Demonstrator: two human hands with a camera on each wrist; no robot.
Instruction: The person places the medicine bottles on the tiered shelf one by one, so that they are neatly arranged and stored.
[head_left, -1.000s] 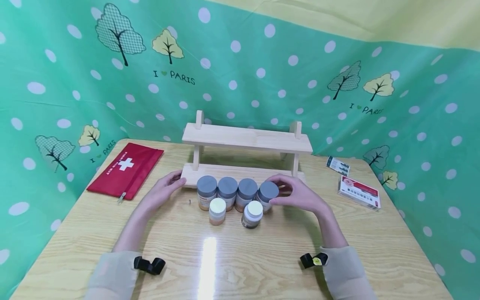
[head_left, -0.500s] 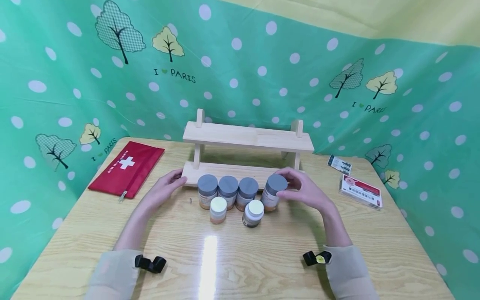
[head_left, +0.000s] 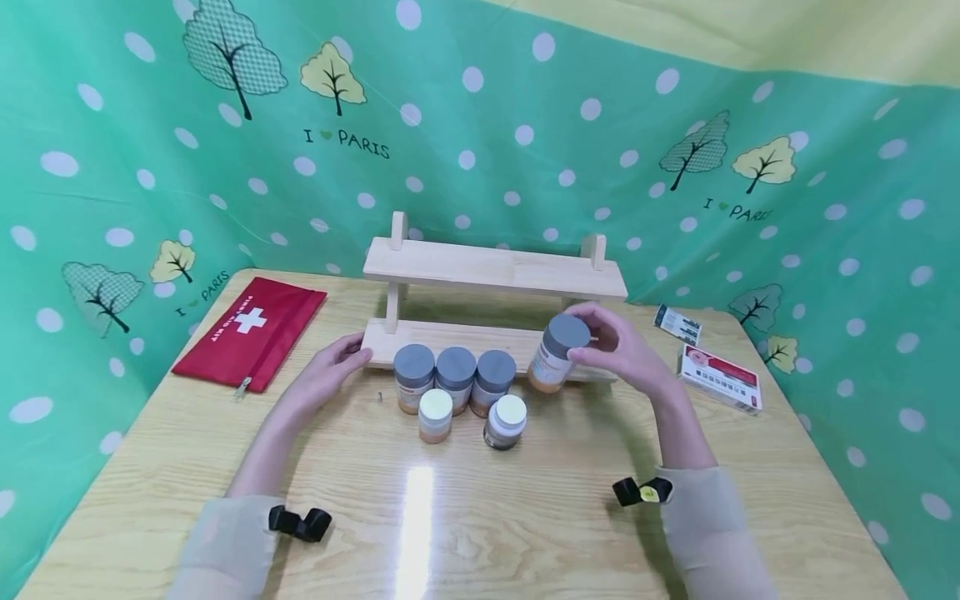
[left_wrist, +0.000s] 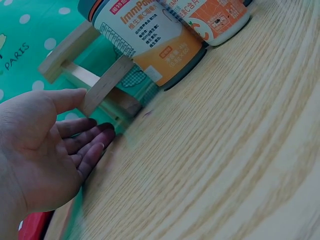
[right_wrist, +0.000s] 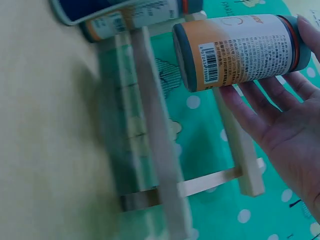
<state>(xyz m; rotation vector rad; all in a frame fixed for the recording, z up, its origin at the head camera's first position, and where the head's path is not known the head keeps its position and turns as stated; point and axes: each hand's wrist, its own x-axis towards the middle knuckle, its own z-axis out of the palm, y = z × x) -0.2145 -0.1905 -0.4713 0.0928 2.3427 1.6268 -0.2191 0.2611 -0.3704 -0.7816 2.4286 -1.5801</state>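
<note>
A two-tier wooden shelf rack (head_left: 487,268) stands at the back of the table. My right hand (head_left: 624,350) grips a supplement bottle (head_left: 553,357) with a grey lid and white-and-orange label. The bottle tilts, raised in front of the right end of the lower board (head_left: 465,335). In the right wrist view, fingers (right_wrist: 280,92) curl beneath the bottle (right_wrist: 240,50). My left hand (head_left: 327,375) is at the lower board's left end, thumb touching it and the other fingers loosely extended. Three similar grey-lidded bottles (head_left: 455,379) stand before the rack, with two smaller white-capped bottles (head_left: 435,415) ahead of them.
To the left lies a red first aid pouch (head_left: 251,335). At the right are a red-and-white medicine box (head_left: 720,379) and a small blister pack (head_left: 677,324). A green patterned curtain (head_left: 480,117) hangs behind the table (head_left: 480,517).
My right hand has taken the rightmost grey-lidded bottle out of the row and raised it rightward and back toward the rack, tilting it. The left hand stays at the lower board's end.
</note>
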